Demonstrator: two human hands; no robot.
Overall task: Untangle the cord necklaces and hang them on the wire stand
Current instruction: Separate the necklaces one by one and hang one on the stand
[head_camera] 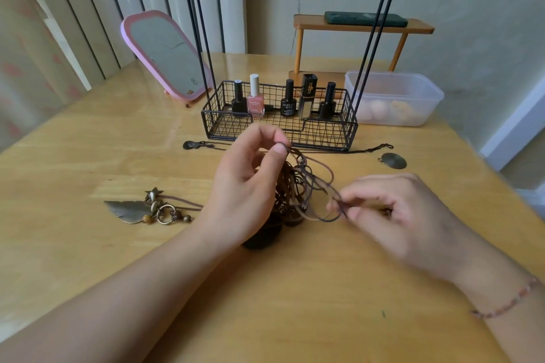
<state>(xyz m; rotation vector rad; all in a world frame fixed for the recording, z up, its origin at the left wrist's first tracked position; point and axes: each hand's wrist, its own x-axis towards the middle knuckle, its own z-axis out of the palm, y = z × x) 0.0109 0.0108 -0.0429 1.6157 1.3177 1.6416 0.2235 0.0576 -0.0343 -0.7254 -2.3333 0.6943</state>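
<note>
A tangle of brown cord necklaces (298, 186) hangs between my hands above the wooden table (265, 289). My left hand (247, 186) pinches a cord loop between thumb and forefinger at the top of the tangle. My right hand (392, 215) pinches another loop lower and to the right, pulling it sideways. A dark pendant (262, 237) rests on the table under the tangle. A feather-and-ring pendant (138, 211) lies at the left, its cord running behind my left hand. The black wire stand (280, 124) rises behind, its top out of view.
The stand's basket holds several nail polish bottles (256, 97). A thin chain with a round metal disc (393, 160) lies in front of the basket. A pink mirror (168, 56), a clear plastic box (395, 97) and a small wooden shelf (362, 26) stand at the back.
</note>
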